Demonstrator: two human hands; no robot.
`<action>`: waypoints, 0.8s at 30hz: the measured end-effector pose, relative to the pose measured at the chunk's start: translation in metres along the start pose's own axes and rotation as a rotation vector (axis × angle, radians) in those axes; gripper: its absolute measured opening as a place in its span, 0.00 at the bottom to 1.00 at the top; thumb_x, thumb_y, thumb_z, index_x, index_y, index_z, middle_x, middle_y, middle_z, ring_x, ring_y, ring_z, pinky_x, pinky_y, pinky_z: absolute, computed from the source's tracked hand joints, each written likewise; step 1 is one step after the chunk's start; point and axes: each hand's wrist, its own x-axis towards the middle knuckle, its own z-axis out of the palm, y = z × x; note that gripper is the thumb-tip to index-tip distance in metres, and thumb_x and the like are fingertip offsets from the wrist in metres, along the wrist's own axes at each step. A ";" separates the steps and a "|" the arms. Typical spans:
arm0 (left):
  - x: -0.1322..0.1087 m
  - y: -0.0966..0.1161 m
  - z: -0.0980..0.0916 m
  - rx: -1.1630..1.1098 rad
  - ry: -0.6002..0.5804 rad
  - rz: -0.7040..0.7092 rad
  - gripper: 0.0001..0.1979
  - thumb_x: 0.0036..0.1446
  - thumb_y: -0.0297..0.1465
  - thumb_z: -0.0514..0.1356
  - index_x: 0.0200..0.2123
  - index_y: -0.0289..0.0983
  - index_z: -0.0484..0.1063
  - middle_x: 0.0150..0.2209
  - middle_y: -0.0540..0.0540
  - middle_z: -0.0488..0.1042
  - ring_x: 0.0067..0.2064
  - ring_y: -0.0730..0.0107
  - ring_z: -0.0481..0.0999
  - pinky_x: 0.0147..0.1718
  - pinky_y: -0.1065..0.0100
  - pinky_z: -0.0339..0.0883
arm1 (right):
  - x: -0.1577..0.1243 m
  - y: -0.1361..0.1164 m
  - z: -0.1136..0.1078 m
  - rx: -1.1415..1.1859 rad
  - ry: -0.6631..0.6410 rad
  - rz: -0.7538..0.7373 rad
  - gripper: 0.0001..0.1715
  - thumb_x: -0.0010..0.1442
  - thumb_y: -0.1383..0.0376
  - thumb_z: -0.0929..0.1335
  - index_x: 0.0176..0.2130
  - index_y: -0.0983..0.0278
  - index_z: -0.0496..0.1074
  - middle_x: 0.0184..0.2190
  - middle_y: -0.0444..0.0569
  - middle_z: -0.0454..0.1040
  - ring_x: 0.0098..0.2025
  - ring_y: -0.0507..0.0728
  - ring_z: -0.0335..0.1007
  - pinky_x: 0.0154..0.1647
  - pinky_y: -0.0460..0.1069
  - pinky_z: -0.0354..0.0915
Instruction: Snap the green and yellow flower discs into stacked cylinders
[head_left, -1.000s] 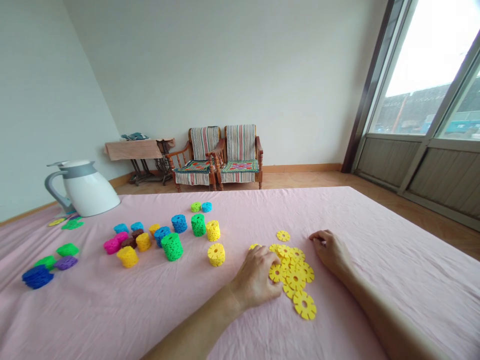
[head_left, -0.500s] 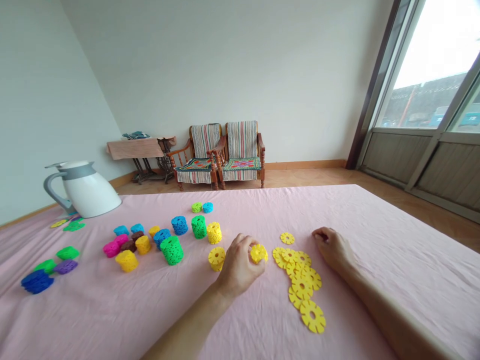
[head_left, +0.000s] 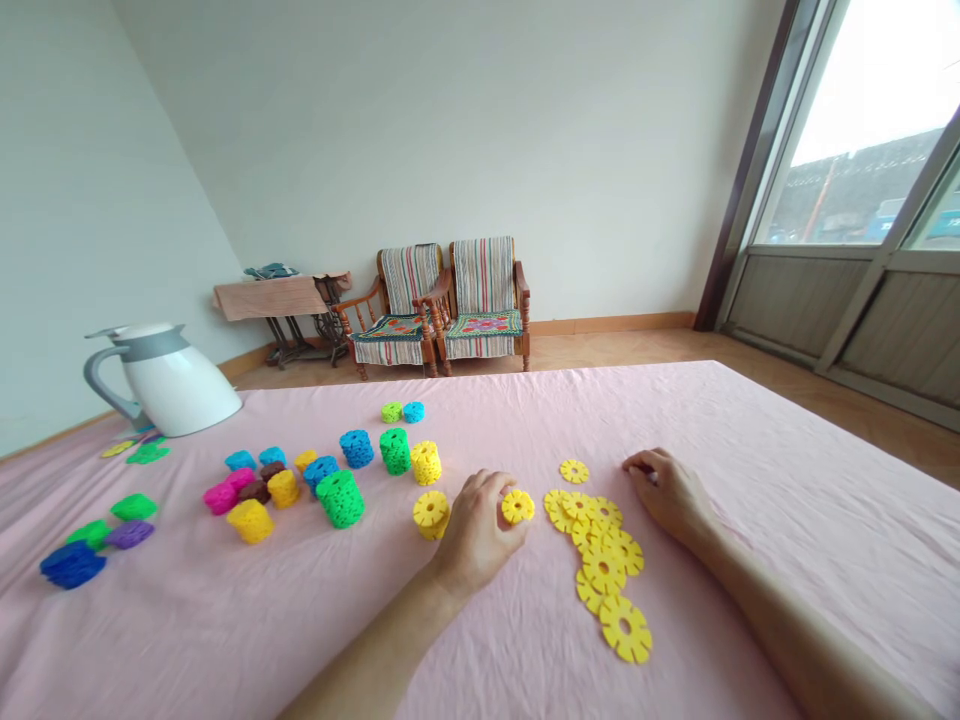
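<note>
My left hand (head_left: 480,525) is curled around a small stack of yellow slotted plastic discs (head_left: 517,507), thumb and fingers on its sides. Close by on the left stands another yellow disc stack (head_left: 431,512), partly hidden by that hand. To the right, flat yellow discs (head_left: 604,565) overlap in a loose pile, and a single yellow disc (head_left: 574,471) lies just beyond them. My right hand (head_left: 664,490) rests on the cloth right of the pile, its fingers loosely curled in with nothing seen in them.
Disc stacks in green (head_left: 341,498), blue (head_left: 356,449), yellow (head_left: 250,521) and pink (head_left: 221,497) stand on the left of the pink cloth (head_left: 495,420). A white jug (head_left: 184,385) stands at the far left. Two wooden chairs (head_left: 486,278) are beyond the table.
The held yellow stack now shows its top disc more squarely. My hands have barely moved; the view has shifted slightly.
</note>
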 end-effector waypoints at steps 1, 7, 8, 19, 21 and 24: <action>0.000 0.001 -0.001 0.003 0.009 0.012 0.17 0.43 0.24 0.61 0.39 0.38 0.68 0.38 0.47 0.70 0.43 0.63 0.68 0.43 0.63 0.63 | 0.000 0.000 0.000 0.002 0.000 0.000 0.13 0.53 0.66 0.61 0.32 0.62 0.73 0.36 0.51 0.73 0.34 0.56 0.69 0.37 0.49 0.62; -0.005 0.014 -0.007 0.005 0.044 0.083 0.11 0.48 0.20 0.56 0.35 0.38 0.68 0.37 0.48 0.70 0.43 0.65 0.67 0.42 0.64 0.62 | -0.003 -0.009 -0.003 0.109 -0.016 0.010 0.14 0.53 0.65 0.60 0.33 0.61 0.73 0.34 0.49 0.74 0.33 0.55 0.70 0.34 0.49 0.63; -0.007 0.017 -0.007 0.006 0.025 0.091 0.12 0.48 0.18 0.53 0.33 0.38 0.68 0.36 0.48 0.70 0.42 0.65 0.68 0.41 0.65 0.62 | -0.003 -0.011 -0.003 0.134 -0.027 0.006 0.13 0.53 0.65 0.60 0.33 0.62 0.73 0.33 0.49 0.74 0.32 0.55 0.70 0.34 0.49 0.63; -0.051 0.034 -0.024 0.044 -0.275 0.103 0.16 0.42 0.14 0.50 0.30 0.37 0.67 0.34 0.48 0.70 0.41 0.66 0.67 0.40 0.67 0.60 | -0.015 -0.046 0.001 0.221 -0.189 -0.236 0.29 0.58 0.55 0.60 0.56 0.63 0.63 0.52 0.54 0.69 0.52 0.62 0.64 0.51 0.57 0.60; -0.058 0.035 -0.025 0.042 -0.269 0.101 0.17 0.42 0.14 0.50 0.32 0.37 0.68 0.37 0.48 0.69 0.43 0.65 0.66 0.42 0.66 0.60 | -0.017 -0.054 0.003 0.152 -0.238 -0.258 0.33 0.58 0.51 0.60 0.58 0.63 0.61 0.55 0.55 0.66 0.56 0.63 0.60 0.55 0.59 0.55; -0.062 0.035 -0.022 0.046 -0.246 0.101 0.16 0.44 0.15 0.50 0.33 0.38 0.68 0.37 0.47 0.68 0.43 0.64 0.65 0.43 0.64 0.60 | -0.021 -0.063 0.003 0.037 -0.308 -0.305 0.33 0.57 0.49 0.61 0.57 0.61 0.62 0.57 0.53 0.63 0.58 0.64 0.56 0.57 0.61 0.52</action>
